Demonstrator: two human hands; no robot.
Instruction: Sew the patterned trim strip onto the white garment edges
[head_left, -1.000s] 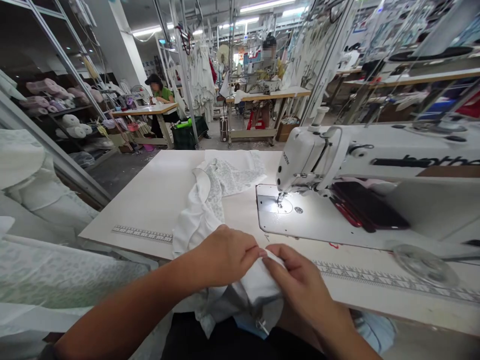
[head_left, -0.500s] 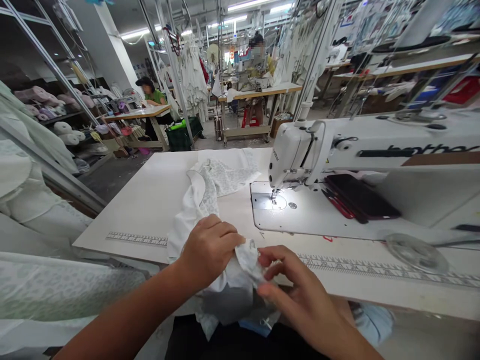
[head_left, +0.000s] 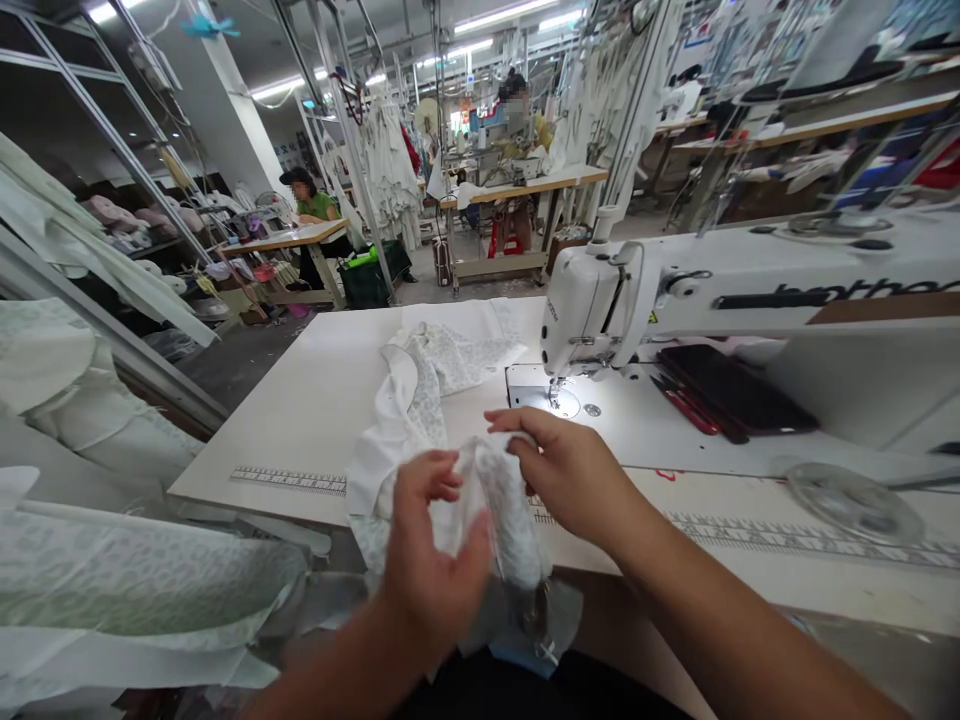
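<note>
A white fabric piece (head_left: 506,500) with a pale spotted print hangs over the table's front edge, its upper part bunched up. My right hand (head_left: 566,465) pinches the top of the bunch between thumb and fingers, just in front of the sewing machine's needle area. Beside the cloth on the left is my left hand (head_left: 431,545), slightly blurred, thumb and fingers apart and curved around its side without a visible grip. More of the white cloth (head_left: 394,400) trails back across the table. The white sewing machine (head_left: 592,310) stands to the right, its lamp lit over the needle plate (head_left: 529,385).
A dark phone (head_left: 739,390) and red-handled tool (head_left: 686,405) lie under the machine arm. A clear round disc (head_left: 855,500) sits on the tabletop at right. Measuring tape (head_left: 289,480) runs along the front edge. Printed fabric (head_left: 150,560) hangs at left; co-workers sit farther back.
My right hand has moved up and left, lifting the bunched cloth. My left hand has loosened from its closed grip, turned and opened. The view has shifted slightly.
</note>
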